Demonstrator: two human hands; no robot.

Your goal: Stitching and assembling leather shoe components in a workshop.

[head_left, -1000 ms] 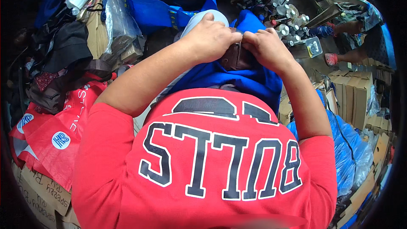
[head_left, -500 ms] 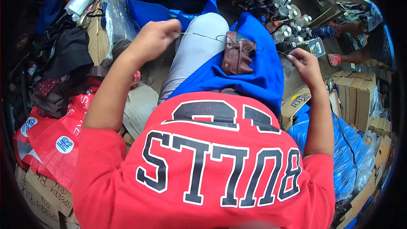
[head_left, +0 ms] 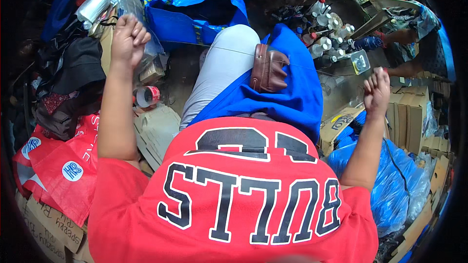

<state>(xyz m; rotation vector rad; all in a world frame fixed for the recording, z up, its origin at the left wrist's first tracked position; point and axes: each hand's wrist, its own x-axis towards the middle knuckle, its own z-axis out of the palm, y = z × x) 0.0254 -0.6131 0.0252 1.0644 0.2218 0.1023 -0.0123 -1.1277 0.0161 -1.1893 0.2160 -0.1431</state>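
Note:
A brown leather shoe piece with a small eyelet lies over my knee on a blue cloth. Thin thread runs out from both sides of the leather and looks stretched. My left hand, raised at the far left, is closed in a fist on the thread's left end. Opposite it, my right hand is closed around the other end, low at the right. Both hands are well apart from the leather. Whether a needle or tool sits in either fist is hidden.
A blue bag gapes open ahead of my knees. Several plastic bottles cluster ahead to the right, near another person's limb. Flattened cardboard and blue plastic lie right; red bags lie left.
Both hands have swung outward, away from the leather, drawing the thread through. The loose loops over the leather have gone, and the thread now runs straight. The leather has tilted slightly.

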